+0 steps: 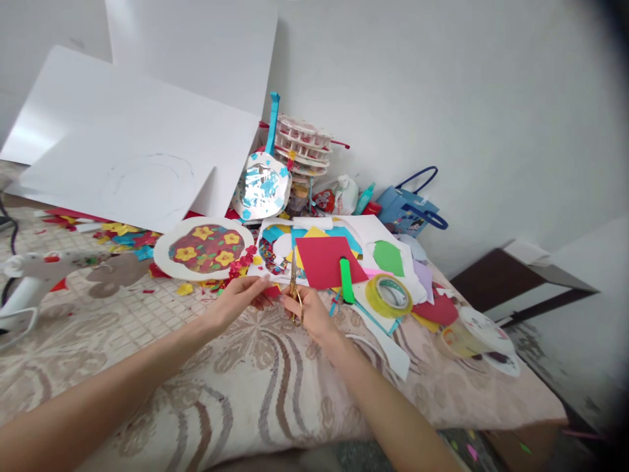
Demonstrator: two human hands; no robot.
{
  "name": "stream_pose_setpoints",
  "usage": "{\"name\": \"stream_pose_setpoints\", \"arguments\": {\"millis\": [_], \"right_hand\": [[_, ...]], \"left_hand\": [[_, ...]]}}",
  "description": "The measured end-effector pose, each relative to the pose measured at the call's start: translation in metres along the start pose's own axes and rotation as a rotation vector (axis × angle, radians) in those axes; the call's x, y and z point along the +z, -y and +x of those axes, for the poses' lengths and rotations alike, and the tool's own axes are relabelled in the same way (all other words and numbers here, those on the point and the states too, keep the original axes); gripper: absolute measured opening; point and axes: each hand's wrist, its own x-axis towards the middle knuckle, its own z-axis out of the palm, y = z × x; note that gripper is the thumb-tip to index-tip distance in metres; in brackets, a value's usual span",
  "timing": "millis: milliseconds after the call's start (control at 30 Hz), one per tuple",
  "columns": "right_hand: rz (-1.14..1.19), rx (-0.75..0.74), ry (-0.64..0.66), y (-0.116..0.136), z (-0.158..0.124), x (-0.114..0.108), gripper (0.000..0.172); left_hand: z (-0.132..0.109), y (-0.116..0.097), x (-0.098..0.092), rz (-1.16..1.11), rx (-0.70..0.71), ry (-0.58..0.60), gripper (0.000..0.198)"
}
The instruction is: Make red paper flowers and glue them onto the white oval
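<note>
Gold-handled scissors [293, 288] are in my right hand [312, 311], its fingers closed round the handles and the blades pointing away from me. Between the fingertips of my left hand [244, 296] is a small piece of red paper [273, 291], just left of the scissors. Whether the blades touch it I cannot tell. Beyond the scissors lies a large sheet of red paper [322, 259]. A green-handled cutter [346, 280] rests at its right edge, beside a roll of yellowish tape [388, 295]. Red paper scraps [240, 263] are heaped beyond my left hand.
A white glue gun [29, 282] lies at the left. Near it is an oval white frame with yellow flowers [206, 252]. White boards [142, 131] lean at the back left, beside a foil-faced flower piece [262, 187]. A blue bag [407, 206] and a plastic tub [472, 333] stand right.
</note>
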Motion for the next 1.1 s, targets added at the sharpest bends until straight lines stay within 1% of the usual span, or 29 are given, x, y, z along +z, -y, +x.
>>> {"name": "stream_pose_setpoints", "arguments": {"millis": [100,167,233,333,467,567,633,733,800,900,1000,1100], "right_hand": [[-0.015,0.002,0.040,0.002,-0.001,0.002,0.018],[-0.026,0.011,0.045,0.002,-0.002,0.003,0.019],[-0.026,0.025,0.028,0.001,-0.001,0.003,0.020],[-0.015,0.014,0.005,-0.001,0.000,0.002,0.020],[-0.017,0.019,-0.003,0.000,0.000,0.001,0.024],[-0.028,0.010,0.007,0.000,-0.002,0.002,0.031],[-0.046,-0.002,0.024,0.001,-0.004,0.001,0.038],[-0.143,-0.045,0.075,0.005,-0.008,-0.002,0.046],[-0.237,-0.069,0.141,0.010,-0.010,-0.004,0.045],[-0.375,-0.046,0.248,0.017,-0.014,-0.002,0.041],[-0.448,-0.040,0.288,0.018,-0.016,0.000,0.035],[-0.443,-0.067,0.302,0.013,-0.015,0.000,0.029]], "left_hand": [[0.002,0.006,-0.003,0.089,0.065,0.026,0.027],[0.002,0.008,-0.004,0.090,0.080,0.023,0.025],[0.002,0.008,-0.004,0.076,0.062,0.026,0.025],[0.002,0.005,-0.003,0.037,-0.006,0.042,0.028],[0.003,0.003,-0.003,-0.028,-0.055,0.071,0.025],[0.004,0.001,-0.005,-0.078,-0.056,0.055,0.024],[0.004,-0.001,-0.008,-0.135,-0.076,0.053,0.025],[0.005,-0.003,-0.012,-0.224,-0.119,0.065,0.025],[0.006,-0.004,-0.015,-0.254,-0.125,0.058,0.025],[0.007,-0.005,-0.018,-0.276,-0.102,0.026,0.024],[0.008,-0.009,-0.021,-0.284,-0.081,-0.007,0.025],[0.008,-0.013,-0.024,-0.304,-0.078,-0.030,0.026]]}}
